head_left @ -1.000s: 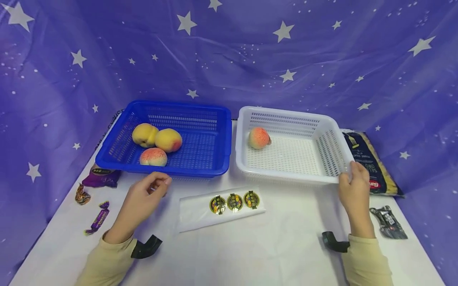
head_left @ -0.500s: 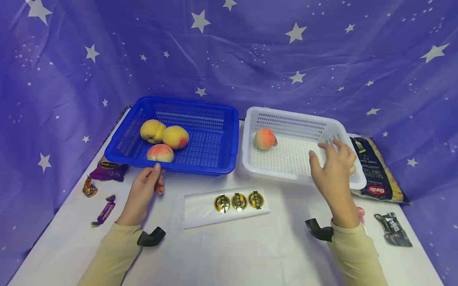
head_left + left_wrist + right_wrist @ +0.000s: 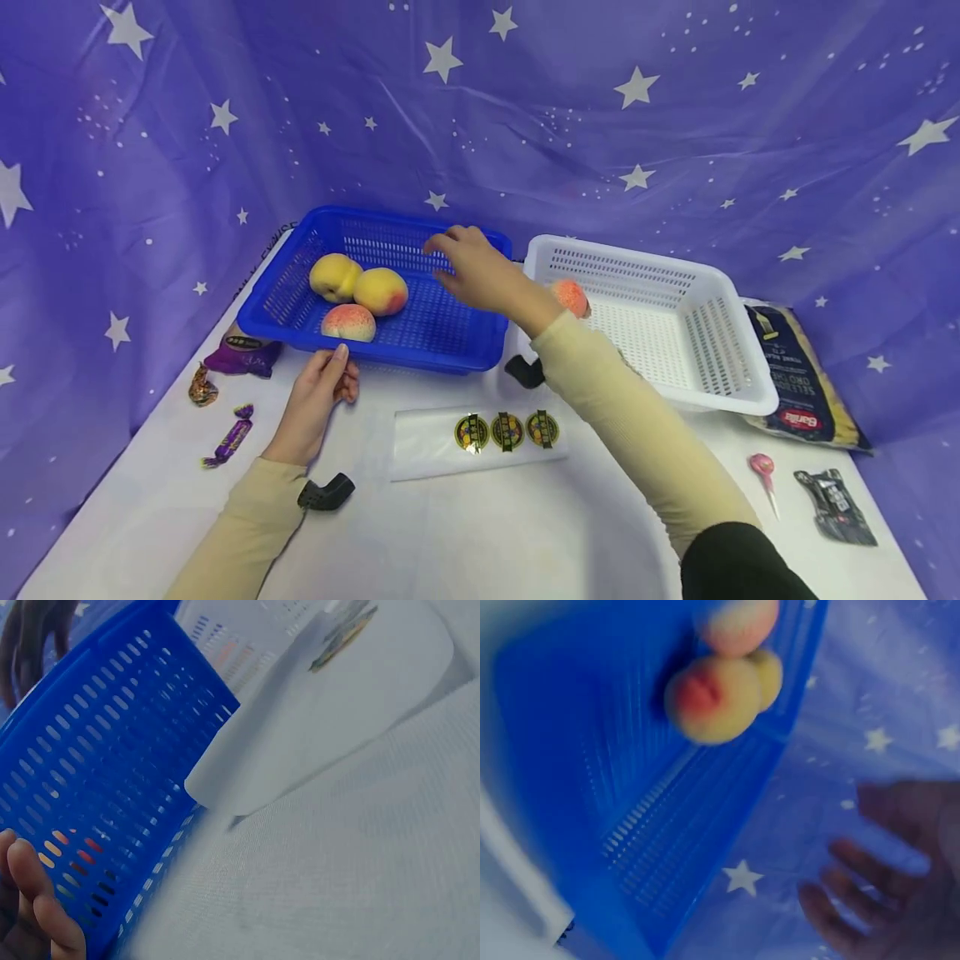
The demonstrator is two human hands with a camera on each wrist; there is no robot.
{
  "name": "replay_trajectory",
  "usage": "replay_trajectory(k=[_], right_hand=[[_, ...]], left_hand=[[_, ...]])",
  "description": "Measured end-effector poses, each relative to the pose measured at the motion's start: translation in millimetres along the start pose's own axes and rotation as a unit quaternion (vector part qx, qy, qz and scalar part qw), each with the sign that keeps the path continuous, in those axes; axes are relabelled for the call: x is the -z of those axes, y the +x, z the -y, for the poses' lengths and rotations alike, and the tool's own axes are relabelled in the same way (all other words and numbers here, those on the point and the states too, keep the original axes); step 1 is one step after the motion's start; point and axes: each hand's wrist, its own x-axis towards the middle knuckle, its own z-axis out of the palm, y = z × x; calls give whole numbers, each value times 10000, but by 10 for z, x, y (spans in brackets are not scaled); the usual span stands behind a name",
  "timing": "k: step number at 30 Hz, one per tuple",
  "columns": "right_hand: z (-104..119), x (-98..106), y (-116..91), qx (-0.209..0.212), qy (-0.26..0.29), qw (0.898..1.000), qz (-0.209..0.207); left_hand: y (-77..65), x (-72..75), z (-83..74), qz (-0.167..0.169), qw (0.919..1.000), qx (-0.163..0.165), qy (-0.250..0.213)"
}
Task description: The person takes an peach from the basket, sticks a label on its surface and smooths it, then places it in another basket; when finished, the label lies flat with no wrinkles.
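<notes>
Three peaches [image 3: 381, 292], blue basket [image 3: 420, 358]; one peach [image 3: 572, 296], white basket [image 3: 645, 325]: partway, we judge; right hand [image 3: 474, 267] loose, empty; left hand [image 3: 310, 407], hold unclear.

Pink lollipop [image 3: 762, 468] beside black packet [image 3: 835, 507].

The head camera looks forward and down across the table [image 3: 510, 533], far enough back to frame the blue basket [image 3: 420, 362], the white basket [image 3: 652, 342] and the starry curtain [image 3: 525, 125]. The left wrist camera sits low and close outside the blue basket, its picture tilted, with the left hand [image 3: 41, 919] in the lower left corner. The right wrist camera peers down into that basket, near and tilted. Head and left wrist share the white packet [image 3: 337, 712]; head and right wrist share the peaches [image 3: 720, 701].
</notes>
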Motion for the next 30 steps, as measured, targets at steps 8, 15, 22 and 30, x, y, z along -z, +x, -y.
replay_trajectory(k=[8,15,22,30], right_hand=[[43,-263,713,65,159,9786,2048],[197,-483,960,-437,-146,9632,2649],[228,-624,1046,-614,-413,9638,2562],[180,-830,1092,-902,-496,9646,2427]], left_hand=[[-118,-80,-222,258,9996,70,121],[-117,-107,-265,438,9990,5,-32],[-121,-82,-235,360,9993,55,7],[-133,-96,-235,242,9994,241,67]])
